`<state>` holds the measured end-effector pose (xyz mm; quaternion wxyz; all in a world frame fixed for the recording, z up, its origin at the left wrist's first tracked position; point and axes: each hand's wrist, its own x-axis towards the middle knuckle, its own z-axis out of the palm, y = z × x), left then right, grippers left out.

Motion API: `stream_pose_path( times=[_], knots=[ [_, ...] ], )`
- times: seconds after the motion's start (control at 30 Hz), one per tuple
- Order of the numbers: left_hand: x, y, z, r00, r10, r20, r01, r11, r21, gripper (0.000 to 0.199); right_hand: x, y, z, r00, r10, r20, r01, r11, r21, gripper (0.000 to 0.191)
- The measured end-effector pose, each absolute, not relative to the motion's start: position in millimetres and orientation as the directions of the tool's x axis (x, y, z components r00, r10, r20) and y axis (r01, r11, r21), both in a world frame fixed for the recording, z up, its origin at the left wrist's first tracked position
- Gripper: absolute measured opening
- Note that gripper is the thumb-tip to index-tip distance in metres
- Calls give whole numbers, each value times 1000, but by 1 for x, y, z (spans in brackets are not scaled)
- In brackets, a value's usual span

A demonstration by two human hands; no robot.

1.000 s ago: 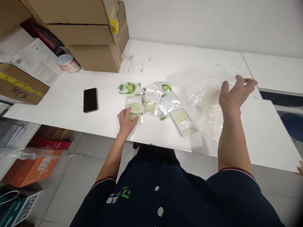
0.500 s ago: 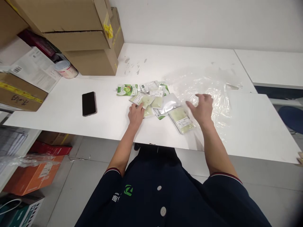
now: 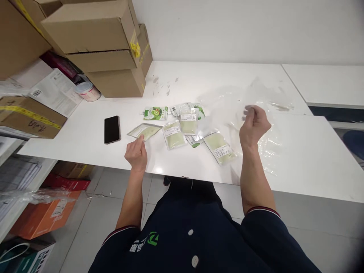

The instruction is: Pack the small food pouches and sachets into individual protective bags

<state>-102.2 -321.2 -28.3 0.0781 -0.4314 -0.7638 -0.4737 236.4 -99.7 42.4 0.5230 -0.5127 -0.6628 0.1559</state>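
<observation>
My left hand (image 3: pixel 137 154) pinches the near edge of a flat pale-green pouch (image 3: pixel 143 131), held left of the other packets. My right hand (image 3: pixel 255 124) is closed on a crumpled clear plastic bag (image 3: pixel 270 146), spread on the right. Between the hands lie more labelled pale-green pouches: one (image 3: pixel 173 135) on the left, one (image 3: pixel 188 122) behind it, and another (image 3: pixel 219 148) near my right forearm. A silvery pouch (image 3: pixel 203 129) lies among them. Behind them is a green-and-white spouted pouch (image 3: pixel 155 113) with a kiwi picture.
A black phone (image 3: pixel 112 129) lies on the white table (image 3: pixel 182 167) at the left. Cardboard boxes (image 3: pixel 96 60) are stacked at the back left, with a small tub (image 3: pixel 88 92) beside them. A wall runs along the back.
My left hand has moved left and lifted a pale-green pouch off the cluster. My right hand has moved slightly right and closed on the clear plastic bag.
</observation>
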Motion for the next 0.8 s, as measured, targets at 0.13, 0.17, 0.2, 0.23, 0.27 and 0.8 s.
stream_pose_path(
  times=[0.13,0.17,0.2,0.23,0.27,0.8],
  knots=[
    [-99,-338,-47,-471,761,446,803,160,573,30,200,-122,65,114,862,493,156,475,-866,33],
    [-96,-340,-50,-438,791,427,817,153,556,30,190,-126,69,80,876,475,103,467,-878,32],
    [-93,-341,-51,-423,805,416,826,153,543,31,182,-130,72,46,887,460,58,458,-887,32],
    [-89,-342,-50,-427,803,416,828,163,537,32,174,-132,74,13,893,450,20,449,-893,31],
    [-85,-342,-48,-450,786,424,822,179,540,33,167,-134,75,-17,897,442,-14,442,-897,32],
    [-74,-362,31,-537,782,315,413,-82,907,105,102,-175,146,-456,848,271,-208,195,-958,33]
  ],
)
